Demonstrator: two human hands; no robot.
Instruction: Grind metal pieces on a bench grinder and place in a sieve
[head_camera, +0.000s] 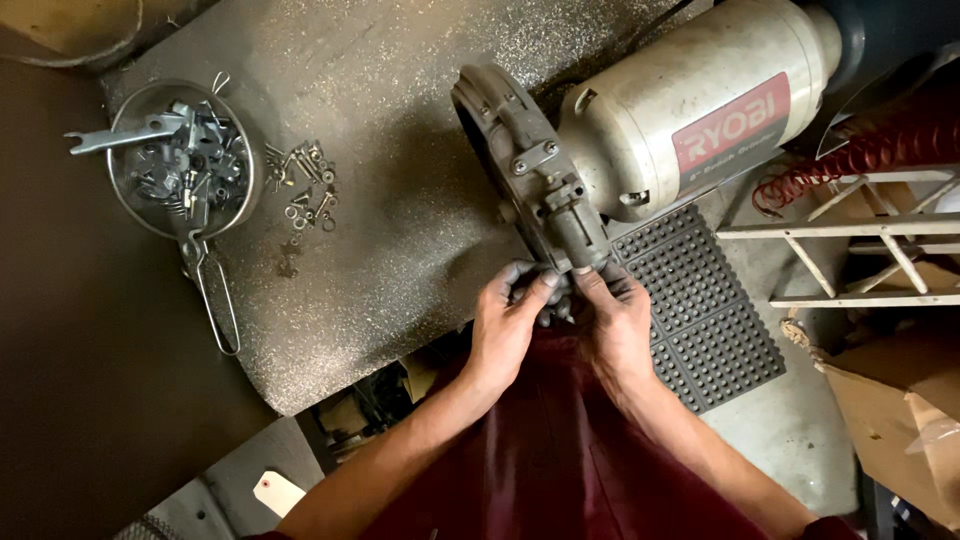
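A cream bench grinder (690, 120) lies on a speckled grey worktop (390, 250). Its grey metal wheel guard (505, 125) points toward me, and a dark metal fitting (572, 225) juts from the guard's lower edge. My left hand (505, 325) and my right hand (615, 320) meet just below that fitting. Fingers of both hands pinch a small dark metal part (556, 296) at the fitting's end. Most of that part is hidden by my fingers. Both hands are grimy.
A round metal strainer bowl (122, 195) with a wire handle holds a wrench and several small parts at the upper left. Loose nuts and washers (305, 185) lie beside it. A black rubber mat (700, 300), a wooden frame (860, 240), a red coiled hose (880, 145) and cardboard (890, 410) sit to the right.
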